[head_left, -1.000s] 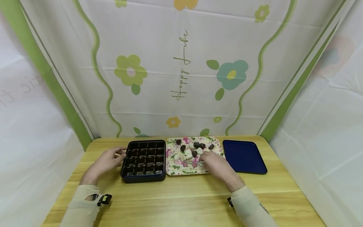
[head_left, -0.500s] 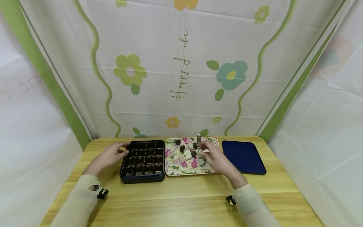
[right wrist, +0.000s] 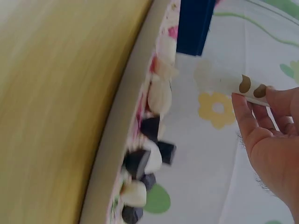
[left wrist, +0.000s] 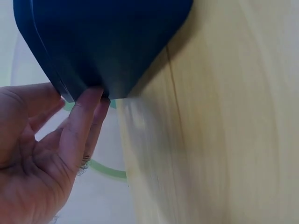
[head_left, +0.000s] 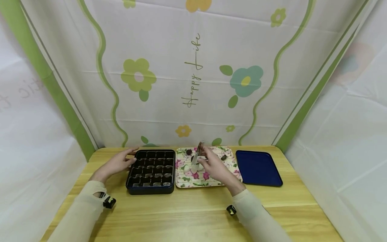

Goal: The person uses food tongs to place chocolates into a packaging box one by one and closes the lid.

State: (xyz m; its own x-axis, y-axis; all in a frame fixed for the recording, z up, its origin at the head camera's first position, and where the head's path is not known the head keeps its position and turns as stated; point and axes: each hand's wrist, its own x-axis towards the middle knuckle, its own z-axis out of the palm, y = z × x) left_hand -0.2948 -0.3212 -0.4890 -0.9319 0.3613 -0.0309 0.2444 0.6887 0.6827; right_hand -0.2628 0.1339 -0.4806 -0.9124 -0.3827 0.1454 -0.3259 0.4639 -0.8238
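Note:
At the left stands a dark blue box (head_left: 150,190) with a divided black insert. My left hand (head_left: 116,164) grips its back left corner; in the left wrist view the left hand (left wrist: 44,149) has digits on both sides of that corner. Above the floral tray (head_left: 185,184), my right hand (head_left: 216,168) pinches a slim, partly see-through tool, like tongs (head_left: 197,153). The right wrist view shows this tool (right wrist: 250,88) pale with brown spots, between thumb and fingers; its far end is blurred. Dark brown and cream chocolates (right wrist: 160,96) lie on the tray, partly hidden by the hand in the head view.
A flat dark blue lid (head_left: 258,168) lies right of the tray. Box, tray and lid stand side by side along the back of the wooden table (head_left: 187,215). A white flower-printed curtain (head_left: 169,101) hangs behind, with fabric at both sides.
From low over the tray's right part, my right hand has risen with the tool and moved left over the pale chocolates. My left hand stays at the box corner.

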